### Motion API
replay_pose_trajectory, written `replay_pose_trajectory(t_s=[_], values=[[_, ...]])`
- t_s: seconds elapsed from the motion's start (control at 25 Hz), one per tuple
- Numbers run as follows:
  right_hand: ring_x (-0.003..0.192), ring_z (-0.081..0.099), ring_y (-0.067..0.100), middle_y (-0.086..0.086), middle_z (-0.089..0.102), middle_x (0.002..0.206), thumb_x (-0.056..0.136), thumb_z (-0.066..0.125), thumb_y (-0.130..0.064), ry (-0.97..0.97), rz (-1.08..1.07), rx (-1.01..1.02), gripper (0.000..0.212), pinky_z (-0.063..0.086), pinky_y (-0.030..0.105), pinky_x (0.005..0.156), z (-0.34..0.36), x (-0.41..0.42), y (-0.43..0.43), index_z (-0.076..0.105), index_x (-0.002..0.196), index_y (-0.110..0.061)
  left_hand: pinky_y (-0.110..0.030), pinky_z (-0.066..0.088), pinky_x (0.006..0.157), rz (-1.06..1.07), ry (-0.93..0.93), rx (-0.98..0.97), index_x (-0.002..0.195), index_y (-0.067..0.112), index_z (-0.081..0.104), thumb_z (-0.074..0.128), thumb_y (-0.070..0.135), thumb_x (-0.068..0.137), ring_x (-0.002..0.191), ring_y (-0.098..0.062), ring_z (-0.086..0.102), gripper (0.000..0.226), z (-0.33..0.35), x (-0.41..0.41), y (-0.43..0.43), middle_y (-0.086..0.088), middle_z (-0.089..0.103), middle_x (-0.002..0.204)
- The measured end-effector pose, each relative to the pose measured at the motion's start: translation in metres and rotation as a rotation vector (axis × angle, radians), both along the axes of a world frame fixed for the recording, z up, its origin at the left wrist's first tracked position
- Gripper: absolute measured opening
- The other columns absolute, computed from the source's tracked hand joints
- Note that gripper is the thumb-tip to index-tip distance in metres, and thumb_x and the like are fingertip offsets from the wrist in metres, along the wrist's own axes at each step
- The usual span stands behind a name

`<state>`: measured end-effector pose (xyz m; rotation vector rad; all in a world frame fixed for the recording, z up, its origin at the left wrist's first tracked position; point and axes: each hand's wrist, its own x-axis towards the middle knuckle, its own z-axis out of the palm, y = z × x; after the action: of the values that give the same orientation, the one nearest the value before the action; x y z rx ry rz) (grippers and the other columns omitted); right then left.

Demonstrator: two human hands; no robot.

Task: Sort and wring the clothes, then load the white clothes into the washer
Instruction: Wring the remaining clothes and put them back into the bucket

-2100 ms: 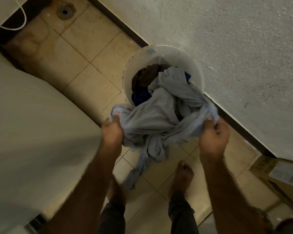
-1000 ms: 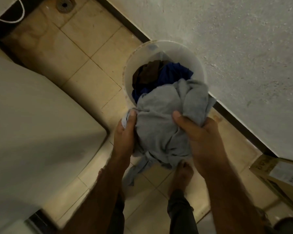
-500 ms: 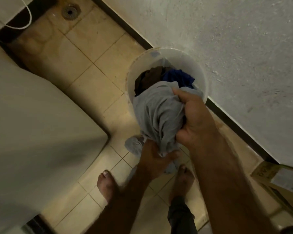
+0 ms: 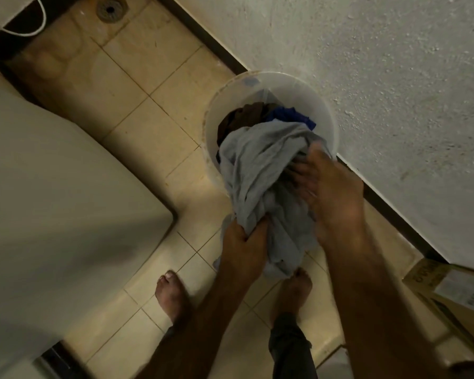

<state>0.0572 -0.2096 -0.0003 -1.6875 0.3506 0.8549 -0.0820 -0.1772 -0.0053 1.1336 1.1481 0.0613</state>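
Note:
A pale grey-white garment (image 4: 257, 170) is bunched up over the near rim of a white bucket (image 4: 323, 105) that stands against the wall. My left hand (image 4: 244, 247) clutches its lower end. My right hand (image 4: 329, 192) grips the upper bunch from the right, and looks blurred. Inside the bucket lie a brown cloth (image 4: 241, 116) and a blue cloth (image 4: 290, 116), partly hidden by the garment. The washer's white top (image 4: 52, 203) fills the left side.
Beige floor tiles (image 4: 137, 77) run between washer and wall. A floor drain (image 4: 109, 6) sits at the far end, with a white cable (image 4: 25, 32) near it. A cardboard box (image 4: 454, 294) stands at the right. My bare feet (image 4: 173, 296) are below the garment.
The garment, earlier spread wide between both hands, is now gathered into a tight bunch. My left hand moved in under it to the lower end; my right hand slid to the upper right side.

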Motion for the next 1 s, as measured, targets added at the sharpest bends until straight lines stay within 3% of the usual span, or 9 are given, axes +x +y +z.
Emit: replay_pose_trajectory(t_s=[0.12,0.24,0.32,0.44,0.52,0.64,0.76,0.84,1.0], values=[[0.082,0.070,0.029,0.018,0.068,0.087,0.095,0.063,-0.047,-0.212,-0.052,-0.201,0.042,0.060,0.045,0.079,-0.004,-0.039,-0.029,0.068,0.091,-0.005,-0.015,0.052,0.081,0.048,-0.002,0.034,0.094,0.042,0.057,0.058,0.025,0.099,0.085,0.008,0.063,0.017,0.003,0.011,0.005,0.020,0.064,0.093],[0.079,0.067,-0.003,-0.005,0.068,0.085,0.098,0.047,-0.057,-0.176,0.155,-0.134,0.046,0.060,0.028,0.081,-0.002,-0.073,-0.034,0.066,0.101,-0.015,-0.018,0.056,0.085,0.050,-0.009,-0.006,0.107,0.035,0.064,0.055,0.029,0.100,0.095,-0.002,0.067,0.013,0.006,0.022,0.012,0.013,0.070,0.102],[0.096,0.065,-0.006,-0.012,0.067,0.106,0.091,0.042,-0.076,-0.309,0.274,-0.102,0.066,0.059,0.033,0.085,0.002,-0.093,-0.040,0.060,0.124,-0.022,-0.023,0.059,0.084,0.060,0.003,-0.048,0.115,0.024,0.066,0.056,0.031,0.100,0.098,-0.010,0.070,0.020,0.017,0.025,0.015,0.004,0.072,0.107],[0.129,0.055,0.013,0.000,0.051,0.144,0.084,0.047,-0.080,-0.691,0.157,-0.195,0.095,0.052,0.038,0.098,-0.008,-0.122,-0.057,0.037,0.149,-0.011,-0.012,0.055,0.069,0.055,-0.053,-0.107,0.112,0.031,0.063,0.059,0.034,0.097,0.086,0.004,0.067,0.015,0.026,0.030,0.013,0.013,0.069,0.101],[0.136,0.050,0.015,-0.006,0.045,0.151,0.084,0.053,-0.078,-0.678,0.054,-0.151,0.102,0.050,0.047,0.102,-0.019,-0.136,-0.064,0.027,0.154,-0.008,-0.017,0.055,0.077,0.093,-0.040,-0.166,0.127,0.029,0.062,0.061,0.038,0.095,0.100,-0.004,0.067,0.033,0.031,0.035,0.012,0.012,0.069,0.114],[0.135,0.044,-0.003,-0.035,0.037,0.147,0.077,0.051,-0.085,-0.542,0.165,-0.198,0.106,0.043,0.041,0.108,-0.041,-0.140,-0.076,0.023,0.157,-0.020,-0.030,0.056,0.086,0.129,-0.018,-0.218,0.135,0.026,0.058,0.064,0.040,0.094,0.110,-0.015,0.066,0.044,0.038,0.042,0.020,0.007,0.067,0.125],[0.122,0.057,0.008,-0.013,0.059,0.133,0.071,0.050,-0.090,-0.478,0.390,-0.255,0.097,0.047,0.038,0.105,-0.054,-0.145,-0.086,0.045,0.143,-0.026,-0.034,0.057,0.089,0.174,0.005,-0.291,0.137,0.022,0.056,0.062,0.038,0.096,0.110,-0.020,0.066,0.045,0.033,0.047,0.030,0.002,0.067,0.127],[0.107,0.063,0.011,-0.009,0.066,0.114,0.074,0.054,-0.082,-0.563,0.523,-0.326,0.071,0.052,0.036,0.097,-0.058,-0.141,-0.086,0.055,0.123,-0.031,-0.043,0.054,0.101,0.132,-0.006,-0.297,0.140,0.020,0.054,0.061,0.039,0.096,0.117,-0.023,0.063,0.048,0.030,0.053,0.029,-0.001,0.064,0.133],[0.077,0.065,0.018,-0.005,0.065,0.085,0.083,0.057,-0.060,-0.561,0.440,-0.379,0.042,0.058,0.044,0.070,-0.070,-0.118,-0.082,0.063,0.099,-0.022,-0.043,0.048,0.108,0.046,-0.071,-0.074,0.142,0.023,0.051,0.066,0.046,0.090,0.125,-0.019,0.059,0.059,0.018,0.056,0.018,0.002,0.061,0.138]])
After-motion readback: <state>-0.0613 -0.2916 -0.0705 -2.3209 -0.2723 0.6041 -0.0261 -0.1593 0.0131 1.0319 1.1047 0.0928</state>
